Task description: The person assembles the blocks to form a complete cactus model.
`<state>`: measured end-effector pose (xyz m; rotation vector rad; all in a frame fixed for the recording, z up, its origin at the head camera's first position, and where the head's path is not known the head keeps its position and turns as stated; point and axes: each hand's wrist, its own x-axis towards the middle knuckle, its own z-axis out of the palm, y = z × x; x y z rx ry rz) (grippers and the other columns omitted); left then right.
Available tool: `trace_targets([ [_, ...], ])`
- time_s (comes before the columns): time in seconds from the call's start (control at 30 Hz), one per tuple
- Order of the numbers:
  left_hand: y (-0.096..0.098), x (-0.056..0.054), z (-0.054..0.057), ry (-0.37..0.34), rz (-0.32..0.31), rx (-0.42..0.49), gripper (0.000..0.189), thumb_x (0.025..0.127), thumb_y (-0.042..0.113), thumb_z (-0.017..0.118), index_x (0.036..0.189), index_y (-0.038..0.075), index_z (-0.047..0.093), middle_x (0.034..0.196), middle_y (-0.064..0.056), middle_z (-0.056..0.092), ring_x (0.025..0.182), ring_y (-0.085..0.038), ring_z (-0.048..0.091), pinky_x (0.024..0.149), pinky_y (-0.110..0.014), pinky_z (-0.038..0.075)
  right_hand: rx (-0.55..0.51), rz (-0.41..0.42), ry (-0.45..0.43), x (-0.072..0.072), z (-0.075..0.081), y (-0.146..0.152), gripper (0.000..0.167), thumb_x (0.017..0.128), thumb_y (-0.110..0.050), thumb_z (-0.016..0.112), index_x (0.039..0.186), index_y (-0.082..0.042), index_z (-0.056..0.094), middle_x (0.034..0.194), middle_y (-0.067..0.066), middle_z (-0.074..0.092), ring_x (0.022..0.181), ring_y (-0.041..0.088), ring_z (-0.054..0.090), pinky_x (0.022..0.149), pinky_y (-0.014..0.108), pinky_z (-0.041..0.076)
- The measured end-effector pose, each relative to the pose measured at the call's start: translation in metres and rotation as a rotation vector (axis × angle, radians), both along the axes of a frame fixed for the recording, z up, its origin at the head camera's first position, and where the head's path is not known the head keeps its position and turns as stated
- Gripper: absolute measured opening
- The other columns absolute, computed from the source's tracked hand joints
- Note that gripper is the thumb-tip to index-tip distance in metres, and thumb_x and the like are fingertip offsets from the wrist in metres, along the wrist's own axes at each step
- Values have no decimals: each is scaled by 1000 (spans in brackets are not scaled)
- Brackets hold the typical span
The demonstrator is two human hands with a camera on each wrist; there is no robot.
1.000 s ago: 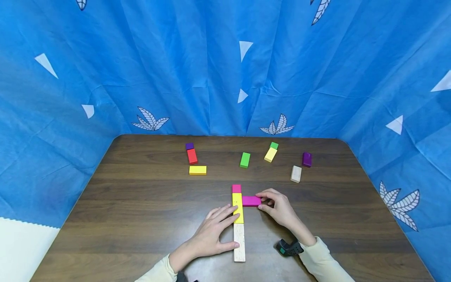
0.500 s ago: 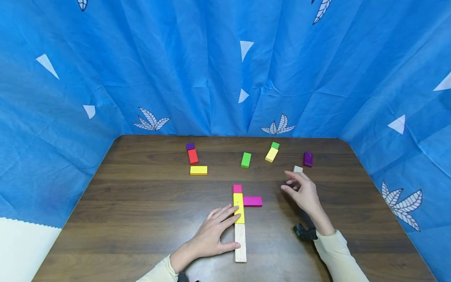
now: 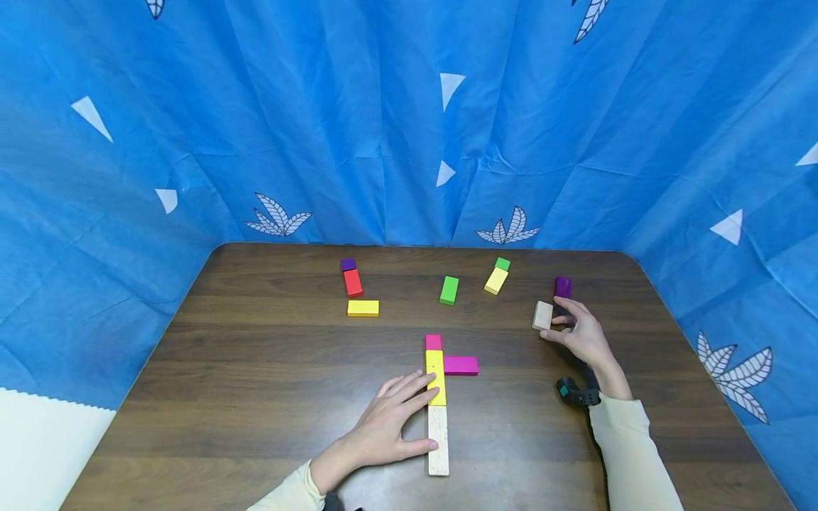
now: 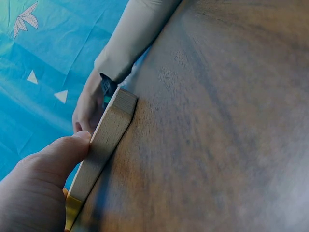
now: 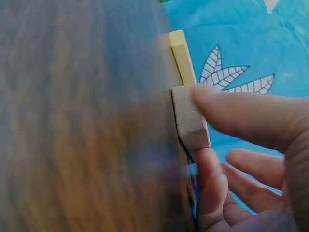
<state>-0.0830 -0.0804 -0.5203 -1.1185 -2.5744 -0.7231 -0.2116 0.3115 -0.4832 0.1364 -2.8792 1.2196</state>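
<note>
My left hand (image 3: 383, 424) has its fingers extended, fingertips resting on the yellow block (image 3: 434, 360) and thumb on the pale wooden block (image 3: 438, 454) in line below it. A pink block (image 3: 433, 342) stands at the yellow one's far end, and a magenta block (image 3: 461, 365) juts out to its right. On the right, my right hand (image 3: 584, 342) reaches round a small pale wooden block (image 3: 542, 314), thumb at its near end and index finger by its far end. The right wrist view shows the thumb overlapping this block's (image 5: 188, 113) corner.
Farther back lie a purple block (image 3: 563, 287), a cream block (image 3: 495, 280) with a green one (image 3: 503, 263) behind it, and another green block (image 3: 449, 290). At left are red (image 3: 353, 282), dark purple (image 3: 348, 264) and yellow (image 3: 363, 308) blocks. A blue curtain (image 3: 383, 128) borders the table.
My right hand has let go of the magenta block and moved right and away from me to the small pale block. The left hand has stayed on the row of blocks.
</note>
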Motion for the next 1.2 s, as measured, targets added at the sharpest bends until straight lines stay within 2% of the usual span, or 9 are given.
trace_targets([
  [0.17, -1, 0, 1, -16, 4, 1, 73, 80, 57, 70, 138, 13, 56, 150, -2, 47, 140, -25, 42, 109, -47, 36, 31, 31, -31, -1, -5, 2, 74, 85, -14, 75, 147, 3, 38, 139, 25, 42, 93, 22, 59, 66, 18, 48],
  [0.33, 0, 0, 2, -13, 4, -2, 73, 81, 57, 70, 138, 13, 56, 149, -3, 47, 140, -26, 43, 109, -46, 37, 28, 28, -22, 0, -7, 1, 68, 87, -12, 72, 145, 4, 41, 131, 24, 48, 92, 17, 55, 66, 16, 46],
  [0.57, 0, 0, 1, 0, 1, 3, 73, 81, 57, 70, 138, 13, 56, 149, -3, 48, 139, -26, 43, 109, -46, 36, -4, 17, -3, 0, -8, 2, 63, 86, -5, 71, 142, 7, 43, 127, 25, 51, 100, 29, 58, 69, 11, 45],
  [0.7, 0, 0, 0, 3, 1, 8, 73, 80, 57, 70, 138, 13, 56, 149, -3, 48, 139, -26, 43, 109, -46, 36, -13, 11, -1, 0, -8, 1, 63, 86, -4, 71, 142, 7, 44, 124, 25, 53, 100, 32, 59, 70, 10, 45],
  [0.9, 1, 0, -1, -8, 3, 3, 74, 81, 57, 69, 138, 13, 56, 150, -3, 47, 140, -26, 42, 109, -46, 36, -15, -5, 1, 1, -7, 0, 63, 86, -5, 72, 141, 6, 45, 119, 24, 55, 93, 22, 60, 70, 9, 46],
  [1.1, 1, 0, -1, -14, 2, 4, 73, 81, 57, 70, 138, 13, 56, 150, -3, 47, 140, -26, 42, 109, -47, 36, -31, -10, -8, 1, -7, -1, 62, 84, -3, 72, 140, 5, 47, 116, 23, 56, 85, 3, 56, 71, 7, 46],
  [1.2, 1, 0, -1, -15, 4, 3, 73, 81, 56, 70, 138, 13, 56, 150, -3, 47, 140, -26, 42, 109, -47, 37, -40, -9, -17, 1, -7, -1, 61, 85, -4, 71, 140, 5, 47, 116, 23, 57, 84, -2, 53, 72, 7, 46],
])
